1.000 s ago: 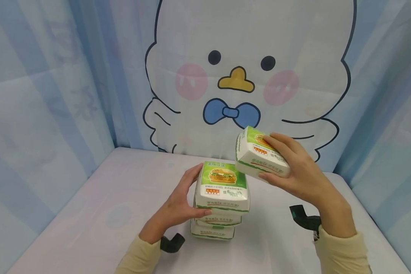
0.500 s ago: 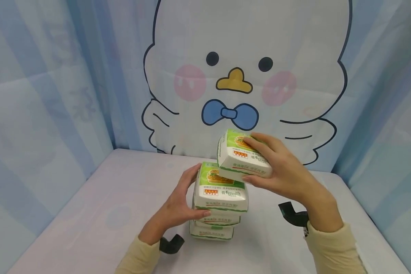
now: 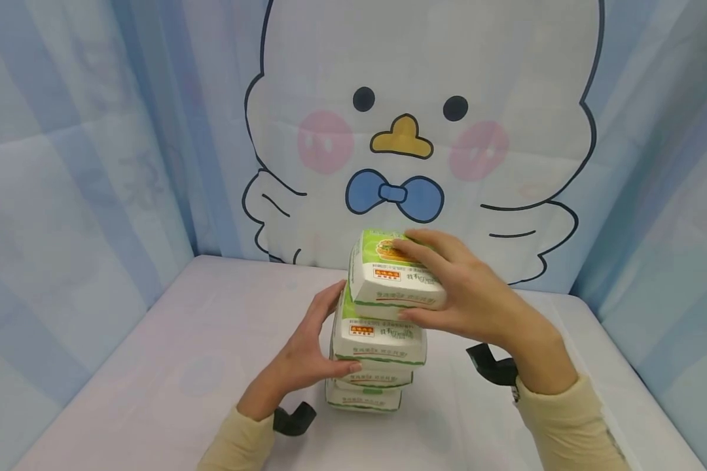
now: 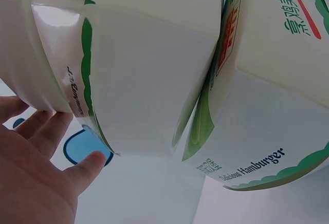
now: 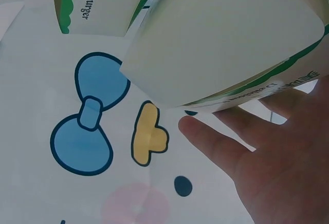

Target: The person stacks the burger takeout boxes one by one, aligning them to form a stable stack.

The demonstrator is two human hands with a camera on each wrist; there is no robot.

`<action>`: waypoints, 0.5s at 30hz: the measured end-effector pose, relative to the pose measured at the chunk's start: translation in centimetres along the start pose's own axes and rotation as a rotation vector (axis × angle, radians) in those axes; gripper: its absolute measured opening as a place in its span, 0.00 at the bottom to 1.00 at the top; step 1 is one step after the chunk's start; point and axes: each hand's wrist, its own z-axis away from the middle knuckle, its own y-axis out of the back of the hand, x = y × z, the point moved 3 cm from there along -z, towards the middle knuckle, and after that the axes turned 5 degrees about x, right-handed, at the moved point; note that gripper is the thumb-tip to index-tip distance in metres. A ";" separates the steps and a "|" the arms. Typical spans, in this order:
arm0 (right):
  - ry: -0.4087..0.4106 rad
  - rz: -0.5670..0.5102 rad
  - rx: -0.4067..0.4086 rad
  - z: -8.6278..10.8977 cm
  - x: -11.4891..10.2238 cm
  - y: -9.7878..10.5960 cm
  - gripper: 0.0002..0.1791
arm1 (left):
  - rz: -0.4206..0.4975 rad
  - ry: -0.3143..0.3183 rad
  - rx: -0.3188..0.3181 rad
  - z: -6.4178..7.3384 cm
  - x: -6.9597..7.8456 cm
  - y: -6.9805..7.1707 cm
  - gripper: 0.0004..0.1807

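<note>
Three white and green hamburger boxes stand stacked: a bottom box [image 3: 362,400], a middle box [image 3: 383,378] and an upper box [image 3: 380,343] with a burger picture. My left hand [image 3: 300,360] holds the upper box at its left side, thumb across the front and fingers toward the back. Over the stack, slightly tilted, is another hamburger box [image 3: 391,284], gripped from the right by my right hand [image 3: 477,294] with fingers on top and thumb low at the front. In the right wrist view a narrow gap shows beside this held box [image 5: 221,39]; whether it touches the stack elsewhere I cannot tell.
A pale cloth-covered table [image 3: 153,366] lies beneath the stack. Behind it hangs a curtain [image 3: 489,59] printed with a cartoon chick, and blue striped curtains [image 3: 65,196] close in both sides. Black straps [image 3: 294,418] sit at the wrists.
My right hand has carried its hamburger box leftward and slightly down, from the right of the stack to over it. The left hand has stayed on the stack.
</note>
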 end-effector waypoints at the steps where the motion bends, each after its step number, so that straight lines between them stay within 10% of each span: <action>1: 0.001 0.001 -0.003 -0.1 -0.1 0.0 0.48 | -0.002 -0.002 -0.001 0.0 0.0 0.0 0.62; 15: 0.012 -0.002 -0.010 -0.2 -0.8 -0.5 0.47 | -0.007 -0.020 -0.009 0.0 0.0 0.0 0.61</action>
